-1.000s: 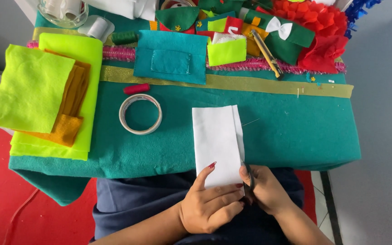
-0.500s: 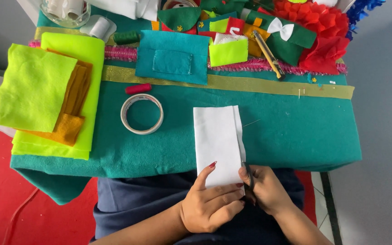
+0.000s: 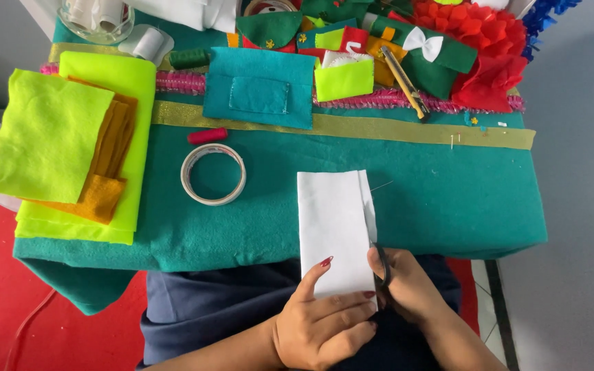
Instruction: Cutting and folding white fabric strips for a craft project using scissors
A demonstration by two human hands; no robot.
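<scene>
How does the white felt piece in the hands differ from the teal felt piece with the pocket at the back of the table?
The white felt piece is plain, tall and narrow; the teal felt piece is wider and carries a stitched pocket. The white one overhangs the near table edge, held by the left hand, with the right hand working scissors at its right edge; the teal one lies flat, untouched. Both are rectangular felt on the green-covered table.
</scene>
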